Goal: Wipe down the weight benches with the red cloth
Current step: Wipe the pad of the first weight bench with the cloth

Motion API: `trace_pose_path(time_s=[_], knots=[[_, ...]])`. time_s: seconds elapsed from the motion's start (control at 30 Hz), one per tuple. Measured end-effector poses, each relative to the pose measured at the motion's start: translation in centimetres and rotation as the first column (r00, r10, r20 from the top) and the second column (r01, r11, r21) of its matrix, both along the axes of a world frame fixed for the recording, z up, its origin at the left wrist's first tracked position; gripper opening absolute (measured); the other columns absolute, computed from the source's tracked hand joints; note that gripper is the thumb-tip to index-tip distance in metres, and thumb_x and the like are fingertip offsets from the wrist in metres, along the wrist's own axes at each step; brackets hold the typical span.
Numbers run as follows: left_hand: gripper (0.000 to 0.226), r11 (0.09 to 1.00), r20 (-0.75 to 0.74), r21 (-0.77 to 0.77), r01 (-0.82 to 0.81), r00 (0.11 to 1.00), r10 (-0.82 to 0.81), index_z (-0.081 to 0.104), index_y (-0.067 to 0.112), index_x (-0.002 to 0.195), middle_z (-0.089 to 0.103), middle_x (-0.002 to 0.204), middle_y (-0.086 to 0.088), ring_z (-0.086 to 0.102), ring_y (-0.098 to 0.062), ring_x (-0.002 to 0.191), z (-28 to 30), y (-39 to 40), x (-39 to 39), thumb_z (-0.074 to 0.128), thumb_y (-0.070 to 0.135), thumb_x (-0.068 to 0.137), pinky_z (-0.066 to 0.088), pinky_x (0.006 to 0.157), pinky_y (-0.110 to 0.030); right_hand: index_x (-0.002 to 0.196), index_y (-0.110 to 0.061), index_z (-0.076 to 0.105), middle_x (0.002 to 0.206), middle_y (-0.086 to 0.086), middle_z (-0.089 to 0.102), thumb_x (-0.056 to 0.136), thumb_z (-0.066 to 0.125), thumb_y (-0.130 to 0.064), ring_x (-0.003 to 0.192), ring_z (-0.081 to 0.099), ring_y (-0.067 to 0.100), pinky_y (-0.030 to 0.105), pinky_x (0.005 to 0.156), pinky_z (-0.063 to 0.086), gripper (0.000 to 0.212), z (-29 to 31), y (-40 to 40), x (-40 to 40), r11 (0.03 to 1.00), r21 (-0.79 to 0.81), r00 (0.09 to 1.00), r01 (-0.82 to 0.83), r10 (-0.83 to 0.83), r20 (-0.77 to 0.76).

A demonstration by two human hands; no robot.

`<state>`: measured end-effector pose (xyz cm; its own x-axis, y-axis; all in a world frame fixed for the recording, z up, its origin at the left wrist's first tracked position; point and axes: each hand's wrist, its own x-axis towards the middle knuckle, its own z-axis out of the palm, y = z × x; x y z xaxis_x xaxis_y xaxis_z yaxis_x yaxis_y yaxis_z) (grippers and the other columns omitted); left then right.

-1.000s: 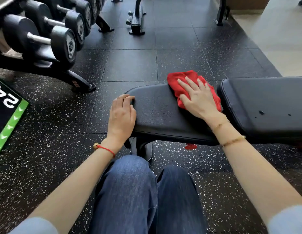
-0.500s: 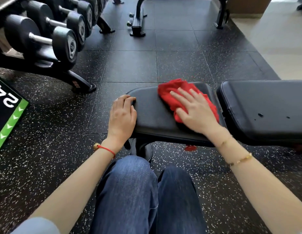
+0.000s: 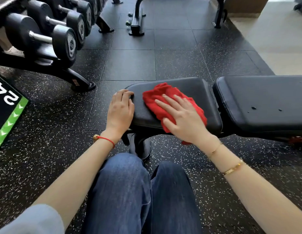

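I read the head view as follows.

1. Right hand (image 3: 184, 119): it lies flat on the red cloth (image 3: 157, 97), fingers straight and slightly spread, palm down. It presses the cloth and does not curl round it.
2. Red cloth: it is bunched and lies on the black seat pad (image 3: 194, 88) of the weight bench. Most of the cloth is under and ahead of my right hand; wrinkled folds stick out past the fingertips toward the pad's left end, and a strip shows along the hand's right side. A corner hangs over the pad's near edge below my palm.
3. Left hand (image 3: 120, 112): it rests on the left end of the seat pad, fingers curled over the rounded edge and gripping it. It is near the cloth but not touching it; bare pad shows between them.
4. Back pad (image 3: 265, 102): it sits just to the right of the seat pad, with a narrow gap between the two. Two small dark marks show on its surface. The cloth does not reach it.
5. Surroundings: a dumbbell rack (image 3: 50, 39) stands at upper left on the speckled rubber floor (image 3: 54, 132). A black and green box (image 3: 6, 112) is at the left edge. My knees in blue jeans (image 3: 130, 191) are below the seat pad. A red string bracelet (image 3: 106, 140) is on the left wrist and a gold bangle (image 3: 233, 167) on the right forearm.
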<state>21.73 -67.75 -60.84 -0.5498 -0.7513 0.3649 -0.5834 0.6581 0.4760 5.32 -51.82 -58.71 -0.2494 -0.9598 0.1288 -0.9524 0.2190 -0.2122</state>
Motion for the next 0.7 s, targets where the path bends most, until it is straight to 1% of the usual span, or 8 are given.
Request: trace_pose_path(time_s=[0.07, 0.17, 0.23, 0.33, 0.43, 0.57, 0.63, 0.7], knots=[[0.03, 1.0, 0.01, 0.003, 0.007, 1.0, -0.007, 0.059, 0.001, 0.124, 0.055, 0.131, -0.017, 0.048, -0.035, 0.123, 0.1, 0.2, 0.0, 0.047, 0.007, 0.098, 0.035, 0.11, -0.042, 0.149, -0.046, 0.028, 0.161, -0.011, 0.026, 0.09, 0.041, -0.05, 0.149, 0.02, 0.026, 0.046, 0.123, 0.008, 0.061, 0.1, 1.1, -2.8, 0.994, 0.01, 0.994, 0.111, -0.111, -0.003], [0.03, 1.0, 0.02, 0.003, 0.008, 1.0, -0.008, 0.058, 0.0, 0.124, 0.054, 0.131, -0.019, 0.047, -0.036, 0.123, 0.2, 0.3, -0.1, 0.046, 0.007, 0.098, 0.035, 0.11, -0.042, 0.149, -0.052, 0.021, 0.163, -0.014, 0.017, 0.094, 0.044, -0.053, 0.151, 0.008, 0.032, 0.06, 0.119, 0.004, 0.06, 0.4, 0.1, -6.9, 0.941, 0.086, 0.944, 0.326, -0.33, 0.03], [0.029, 1.0, 0.04, -0.002, -0.007, 0.999, 0.007, 0.058, -0.001, 0.124, 0.054, 0.131, -0.02, 0.047, -0.037, 0.123, 0.3, 0.4, -0.3, 0.045, 0.006, 0.098, 0.035, 0.11, -0.043, 0.149, -0.054, 0.02, 0.163, -0.015, 0.012, 0.093, 0.042, -0.056, 0.15, 0.004, 0.037, 0.064, 0.117, 0.007, 0.06, 0.4, -1.5, -8.1, 0.918, 0.129, 0.921, 0.374, -0.385, 0.065], [0.027, 0.999, 0.065, -0.041, -0.035, 0.997, 0.038, 0.058, -0.001, 0.121, 0.054, 0.128, -0.021, 0.049, -0.038, 0.119, 0.4, 0.3, -0.7, 0.045, 0.007, 0.098, 0.037, 0.106, -0.044, 0.149, -0.051, 0.022, 0.164, -0.013, 0.013, 0.092, 0.041, -0.057, 0.149, 0.008, 0.039, 0.062, 0.116, 0.014, 0.06, 0.3, -2.8, -7.7, 0.928, 0.128, 0.934, 0.351, -0.357, 0.027], [0.026, 0.997, 0.074, -0.055, -0.055, 0.995, 0.059, 0.058, 0.0, 0.119, 0.054, 0.126, -0.022, 0.049, -0.04, 0.118, 0.2, 0.4, -1.0, 0.044, 0.008, 0.098, 0.037, 0.105, -0.045, 0.149, -0.049, 0.026, 0.163, -0.012, 0.018, 0.092, 0.044, -0.053, 0.146, 0.019, 0.037, 0.057, 0.115, 0.019, 0.059, 0.8, -1.9, -6.5, 0.948, 0.102, 0.953, 0.302, -0.302, -0.021], [0.027, 0.997, 0.142, -0.057, -0.045, 0.988, 0.053, 0.056, -0.001, 0.122, 0.053, 0.129, -0.022, 0.048, -0.039, 0.122, 0.4, 0.5, -0.8, 0.045, 0.01, 0.1, 0.035, 0.108, -0.045, 0.145, -0.045, 0.038, 0.158, -0.015, 0.031, 0.09, 0.049, -0.044, 0.139, 0.034, 0.031, 0.046, 0.112, 0.027, 0.057, 0.2, 1.0, -3.8, 0.985, -0.007, 0.983, 0.173, -0.173, -0.063], [0.029, 0.997, 0.197, -0.074, -0.037, 0.979, 0.051, 0.056, 0.0, 0.124, 0.053, 0.131, -0.022, 0.047, -0.039, 0.123, 0.9, 0.6, -0.8, 0.046, 0.014, 0.1, 0.033, 0.111, -0.047, 0.144, -0.041, 0.041, 0.156, -0.016, 0.035, 0.09, 0.051, -0.04, 0.136, 0.036, 0.029, 0.043, 0.111, 0.028, 0.055, 0.2, 1.8, -3.6, 0.987, -0.038, 0.987, 0.157, -0.159, -0.033], [0.03, 0.995, 0.21, -0.102, -0.023, 0.977, 0.044, 0.058, 0.003, 0.124, 0.053, 0.132, -0.021, 0.047, -0.039, 0.124, 1.6, 1.4, -1.3, 0.047, 0.016, 0.1, 0.03, 0.114, -0.049, 0.143, -0.036, 0.044, 0.154, -0.015, 0.038, 0.092, 0.052, -0.035, 0.134, 0.038, 0.028, 0.042, 0.109, 0.029, 0.052, 0.3, 2.2, -3.7, 0.987, -0.056, 0.987, 0.154, -0.156, -0.04]])
